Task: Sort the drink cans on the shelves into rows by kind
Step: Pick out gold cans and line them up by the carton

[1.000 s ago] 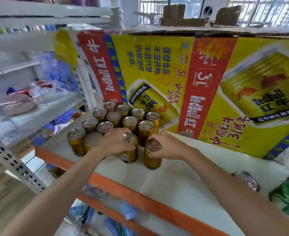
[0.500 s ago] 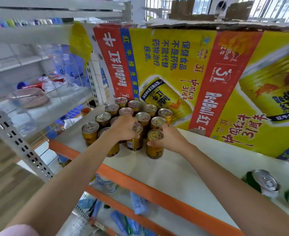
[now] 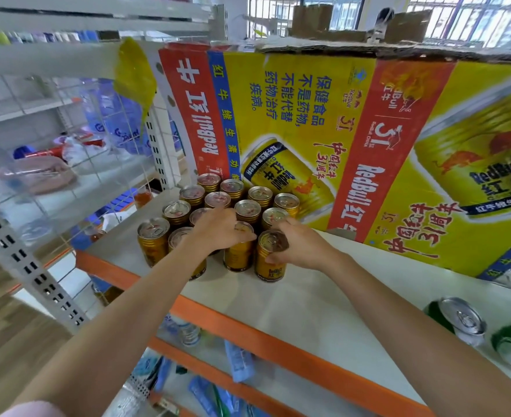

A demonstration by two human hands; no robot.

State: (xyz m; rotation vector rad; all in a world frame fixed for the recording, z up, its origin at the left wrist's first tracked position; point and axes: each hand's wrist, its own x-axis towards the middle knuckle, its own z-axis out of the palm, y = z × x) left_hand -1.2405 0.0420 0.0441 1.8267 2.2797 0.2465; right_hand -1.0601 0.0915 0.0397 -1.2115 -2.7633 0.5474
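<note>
Several gold Red Bull cans (image 3: pixel 248 210) stand upright in tight rows at the left end of the white shelf (image 3: pixel 308 299). My left hand (image 3: pixel 218 228) grips the top of one gold can (image 3: pixel 238 254) in the front row. Right beside it, my right hand (image 3: pixel 296 243) holds another gold can (image 3: pixel 270 260) from its right side, at the front right corner of the group. Two green cans (image 3: pixel 455 320) stand at the shelf's right end, away from both hands.
A large yellow and red Red Bull carton (image 3: pixel 368 139) stands along the back of the shelf behind the cans. The shelf has an orange front edge (image 3: pixel 248 329). A perforated white upright (image 3: pixel 31 266) is on the left, with other shelves and packaged goods beyond and below.
Both hands have stayed on the same two front cans, which sit closer against the group. The camera has shifted, so the green cans at the right show more.
</note>
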